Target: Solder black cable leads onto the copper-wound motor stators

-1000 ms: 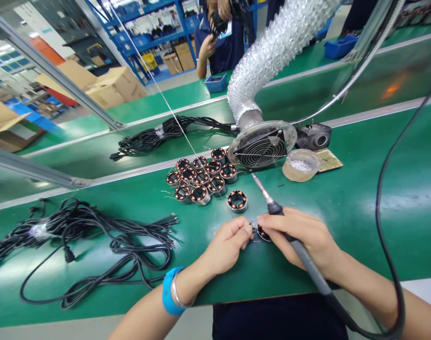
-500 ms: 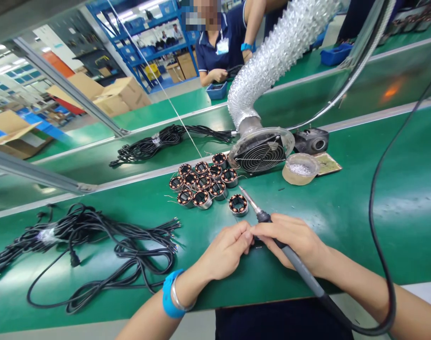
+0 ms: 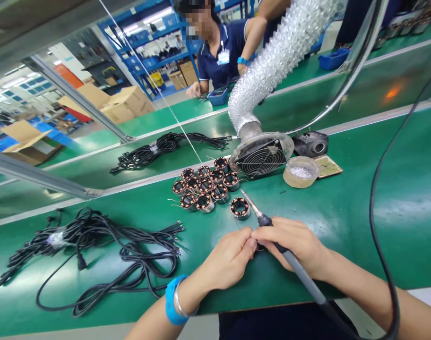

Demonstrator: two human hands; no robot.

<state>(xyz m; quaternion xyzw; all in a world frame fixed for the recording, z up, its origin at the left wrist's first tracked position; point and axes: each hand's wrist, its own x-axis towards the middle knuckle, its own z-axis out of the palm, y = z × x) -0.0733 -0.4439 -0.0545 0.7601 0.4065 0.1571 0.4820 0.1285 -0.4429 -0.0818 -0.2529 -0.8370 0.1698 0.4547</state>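
Note:
My right hand point(image 3: 295, 243) is wrapped round a soldering iron point(image 3: 298, 270), whose metal tip points up and left toward a single copper-wound stator point(image 3: 240, 208). Against its fingertips, my left hand point(image 3: 231, 255) is closed in a pinch; what it grips is mostly hidden, though a thin wire and a small dark piece show near the fingers. Just beyond the lone stator lies a cluster of several stators point(image 3: 205, 186) with thin wire ends sticking out.
A fume fan point(image 3: 261, 160) on a silver duct point(image 3: 268, 61) stands behind the stators. Right of it are a round tub point(image 3: 300, 171), a flat pad point(image 3: 329, 167) and a dark holder point(image 3: 312, 143). Black cables point(image 3: 105, 250) lie left. A person point(image 3: 219, 52) works across the bench.
The person across the bench has leaned further into view and moved a hand left, off the blue bin. The view has shifted slightly; my hands keep nearly the same pose.

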